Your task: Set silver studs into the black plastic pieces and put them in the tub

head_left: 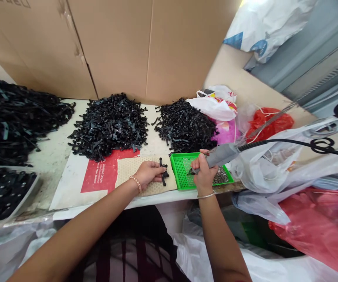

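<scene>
The left hand (149, 175) pinches a black part (163, 179), long axis twelve-to-six, at nine o'clock from the tip of the driver (222, 155) wrapped by the right hand (204, 173).

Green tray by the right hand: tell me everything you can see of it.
The green tray is bright, shallow and rectangular, apparently plastic, with a raised rim and a grid of small holes in its base. It lies at the table's front edge, right of the tan pad and in front of a black pile. Small metallic pieces fill its right part. The right hand holds a grey tool over it; whether the tip touches it, I can't tell.
</scene>
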A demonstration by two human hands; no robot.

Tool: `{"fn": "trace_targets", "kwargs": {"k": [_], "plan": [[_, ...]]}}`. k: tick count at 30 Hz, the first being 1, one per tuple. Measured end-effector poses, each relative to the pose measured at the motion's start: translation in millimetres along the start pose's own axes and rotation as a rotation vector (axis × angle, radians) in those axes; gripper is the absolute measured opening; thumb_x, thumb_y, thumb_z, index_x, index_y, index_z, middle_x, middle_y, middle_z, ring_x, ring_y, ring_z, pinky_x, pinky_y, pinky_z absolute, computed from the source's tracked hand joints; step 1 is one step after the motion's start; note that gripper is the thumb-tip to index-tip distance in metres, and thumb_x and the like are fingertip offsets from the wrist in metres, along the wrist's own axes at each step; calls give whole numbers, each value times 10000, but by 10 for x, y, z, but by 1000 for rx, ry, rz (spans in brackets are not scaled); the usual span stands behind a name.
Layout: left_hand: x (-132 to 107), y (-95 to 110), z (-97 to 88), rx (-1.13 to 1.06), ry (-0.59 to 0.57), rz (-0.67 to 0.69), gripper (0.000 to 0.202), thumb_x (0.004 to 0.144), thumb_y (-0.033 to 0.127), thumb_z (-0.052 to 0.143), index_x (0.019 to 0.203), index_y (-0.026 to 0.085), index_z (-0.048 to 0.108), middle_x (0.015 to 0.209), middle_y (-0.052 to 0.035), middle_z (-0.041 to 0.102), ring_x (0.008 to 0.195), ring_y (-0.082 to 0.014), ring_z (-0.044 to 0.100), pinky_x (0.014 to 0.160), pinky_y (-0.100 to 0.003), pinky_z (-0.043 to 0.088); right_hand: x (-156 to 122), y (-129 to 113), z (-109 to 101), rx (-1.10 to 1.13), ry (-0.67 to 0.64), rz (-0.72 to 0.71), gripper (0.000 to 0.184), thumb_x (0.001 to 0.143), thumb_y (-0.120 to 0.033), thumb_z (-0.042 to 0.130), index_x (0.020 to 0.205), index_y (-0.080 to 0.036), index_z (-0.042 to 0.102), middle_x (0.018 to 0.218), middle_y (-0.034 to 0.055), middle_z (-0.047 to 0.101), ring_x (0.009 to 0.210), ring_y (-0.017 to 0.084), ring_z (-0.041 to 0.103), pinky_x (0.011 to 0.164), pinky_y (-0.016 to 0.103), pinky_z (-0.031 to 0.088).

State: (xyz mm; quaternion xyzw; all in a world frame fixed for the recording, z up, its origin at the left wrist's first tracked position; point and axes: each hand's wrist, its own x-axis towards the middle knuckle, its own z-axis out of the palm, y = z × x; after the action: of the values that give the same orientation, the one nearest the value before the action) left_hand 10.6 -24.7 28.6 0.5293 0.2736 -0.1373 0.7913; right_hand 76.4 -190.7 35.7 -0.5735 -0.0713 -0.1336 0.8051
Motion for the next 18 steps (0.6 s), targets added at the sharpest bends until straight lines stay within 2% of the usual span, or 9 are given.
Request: {"fn": "trace_targets", "kwargs": {"k": [12, 18], "plan": [[-16, 9, 17, 1, 11, 0, 206, 779, 30, 685, 627, 110, 570, 603, -16, 618, 510, -95, 599, 524, -193, 545, 5, 31, -31, -20, -59, 2, 265, 755, -360, 718, 902, -189, 578, 473, -101, 432, 395, 73, 398, 425, 197, 352], [-6, 4, 18, 8, 14, -5, 198, 758, 61, 721, 627, 112, 582, 627, -32, 646, 525, -110, 620, 530, -205, 547, 0, 76, -49, -38, -99, 4, 222, 779, -348, 704, 861, -199, 562, 485, -95, 454, 406, 76, 414, 436, 199, 359]]}}
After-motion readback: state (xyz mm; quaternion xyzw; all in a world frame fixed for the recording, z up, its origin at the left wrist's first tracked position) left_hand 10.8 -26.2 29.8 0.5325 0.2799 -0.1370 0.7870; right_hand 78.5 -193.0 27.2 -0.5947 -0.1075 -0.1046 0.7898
